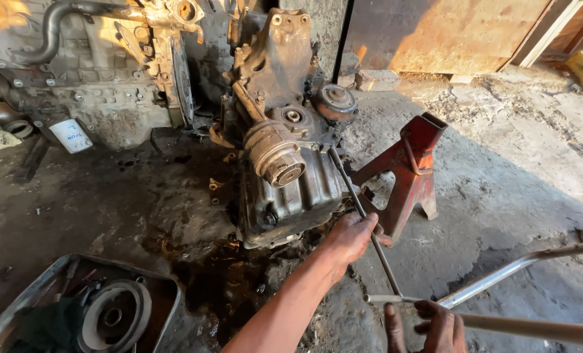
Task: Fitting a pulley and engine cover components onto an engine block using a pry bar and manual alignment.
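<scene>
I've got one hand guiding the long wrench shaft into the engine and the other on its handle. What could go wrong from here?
1. The long wrench meets the engine at a slant; it could slip off, throwing the left hand against the red stand.
2. The oily floor may give poor footing.
3. The right hand sits near a loose pipe, which could snag.

The wrench (363,219) is a long thin dark steel rod, dirty, leaning from the oily engine (285,163) down toward the floor. Its upper end touches the engine's side, its lower end carries a short cross handle (386,299), lying almost level
</scene>
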